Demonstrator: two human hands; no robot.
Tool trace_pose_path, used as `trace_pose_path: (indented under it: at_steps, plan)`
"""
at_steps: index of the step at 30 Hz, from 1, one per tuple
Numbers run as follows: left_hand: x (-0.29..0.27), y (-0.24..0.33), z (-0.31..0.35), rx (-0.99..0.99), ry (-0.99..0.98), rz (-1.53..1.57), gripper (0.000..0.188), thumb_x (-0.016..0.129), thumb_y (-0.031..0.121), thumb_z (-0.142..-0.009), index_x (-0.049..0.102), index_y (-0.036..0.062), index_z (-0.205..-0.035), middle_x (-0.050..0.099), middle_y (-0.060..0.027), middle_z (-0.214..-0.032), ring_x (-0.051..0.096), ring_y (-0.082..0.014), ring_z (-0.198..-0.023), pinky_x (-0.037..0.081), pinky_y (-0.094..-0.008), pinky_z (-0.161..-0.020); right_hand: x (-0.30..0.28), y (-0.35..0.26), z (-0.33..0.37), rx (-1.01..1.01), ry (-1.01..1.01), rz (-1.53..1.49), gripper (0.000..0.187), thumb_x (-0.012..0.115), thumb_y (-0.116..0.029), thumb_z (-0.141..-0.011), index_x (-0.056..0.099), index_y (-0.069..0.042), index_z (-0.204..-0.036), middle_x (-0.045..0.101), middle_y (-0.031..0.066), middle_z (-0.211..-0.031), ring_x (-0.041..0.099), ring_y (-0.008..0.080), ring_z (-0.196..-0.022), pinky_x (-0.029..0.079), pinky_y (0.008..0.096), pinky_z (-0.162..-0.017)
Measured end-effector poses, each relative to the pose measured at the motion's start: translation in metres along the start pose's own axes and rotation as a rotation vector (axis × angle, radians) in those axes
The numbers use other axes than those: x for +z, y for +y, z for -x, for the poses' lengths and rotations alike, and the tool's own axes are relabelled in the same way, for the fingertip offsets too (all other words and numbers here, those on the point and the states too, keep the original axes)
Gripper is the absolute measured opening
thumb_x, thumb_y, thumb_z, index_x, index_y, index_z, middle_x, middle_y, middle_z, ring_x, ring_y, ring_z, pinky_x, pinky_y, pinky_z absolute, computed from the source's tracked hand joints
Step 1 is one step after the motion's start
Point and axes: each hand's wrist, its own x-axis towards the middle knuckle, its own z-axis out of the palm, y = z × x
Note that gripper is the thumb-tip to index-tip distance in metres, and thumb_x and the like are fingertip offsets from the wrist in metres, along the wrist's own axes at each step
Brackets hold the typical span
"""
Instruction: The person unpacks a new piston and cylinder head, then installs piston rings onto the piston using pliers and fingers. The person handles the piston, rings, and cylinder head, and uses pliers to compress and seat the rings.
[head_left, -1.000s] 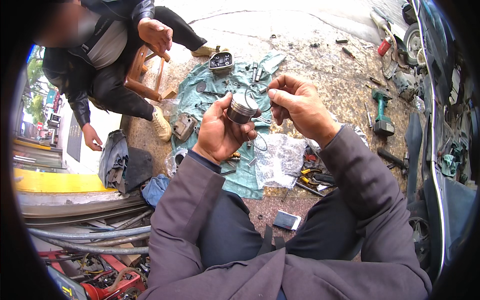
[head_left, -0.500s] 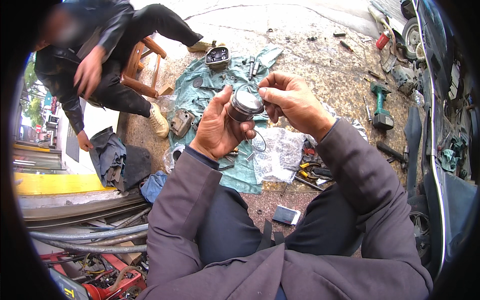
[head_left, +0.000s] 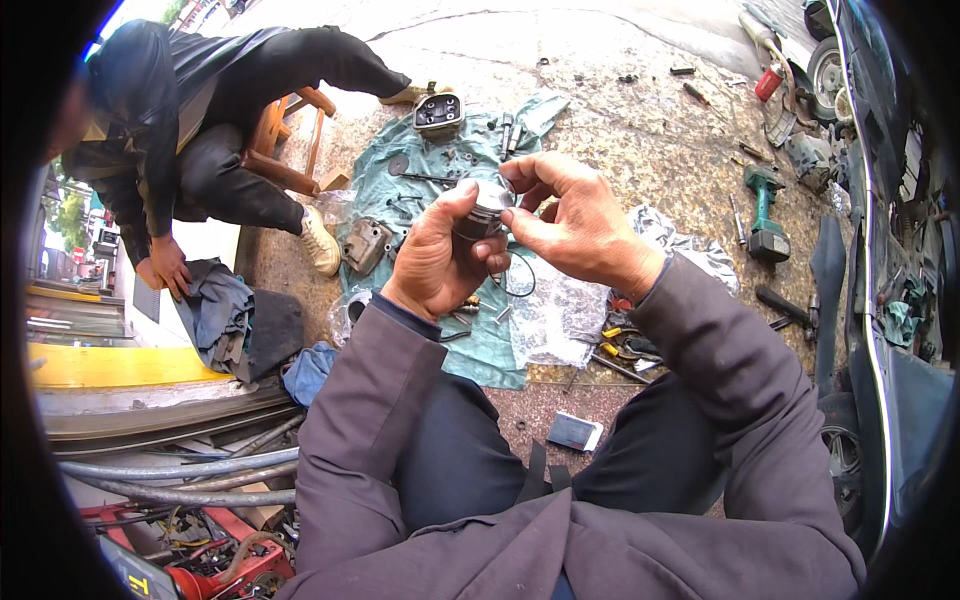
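Observation:
A silver engine piston (head_left: 488,205) with a dark skirt is gripped in my left hand (head_left: 437,245), thumb on its near-left edge and fingers curled beneath. Against the piston's right edge is my right hand (head_left: 580,215), thumb and fingers bent together on what looks like a thin piston ring, mostly covered by the fingers. A thin dark loop (head_left: 520,278) shows just below my left fingertips; whether it touches them I cannot tell. Under both hands a green cloth (head_left: 480,350) lies on the ground with bolts and small engine parts on it.
A cylinder head (head_left: 437,112) sits at the cloth's far end, a grey metal cover (head_left: 366,245) at its left. Bubble wrap (head_left: 555,310), pliers (head_left: 625,345) and a green cordless drill (head_left: 765,215) lie rightward. At left a seated person (head_left: 190,130) handles dark cloth (head_left: 215,310).
My right fingers have shifted slightly left and down, closer around the piston's edge. The piston tilts a little differently. The other person's raised hand has dropped to the dark cloth.

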Motion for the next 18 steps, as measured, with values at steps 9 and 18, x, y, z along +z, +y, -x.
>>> trace_pose_path:
  at_steps: [9,18]
  plan:
    - [0.002,-0.003,-0.002,0.132,0.019,-0.12,0.024,0.058,0.033,-0.096,0.058,0.0095,-0.102,0.062,-0.0016,-0.084,0.05,-0.0082,-0.06,0.045,-0.0289,-0.057,0.002,-0.003,0.002,-0.034,0.0,0.177,0.035,0.074,-0.01,-0.082,0.064,0.004,-0.112,0.066,0.0104,-0.094,0.064,0.0135,-0.08,0.054,0.0275,-0.06]
    - [0.011,-0.009,-0.004,0.322,0.028,-0.279,0.025,0.055,0.03,-0.096,0.053,0.0058,-0.098,0.058,-0.0045,-0.076,0.048,-0.0086,-0.054,0.043,-0.0275,-0.049,0.006,-0.005,0.002,0.038,0.003,-0.004,0.037,0.07,-0.013,-0.072,0.066,0.005,-0.104,0.068,0.0167,-0.091,0.069,0.0264,-0.082,0.055,0.0355,-0.078]
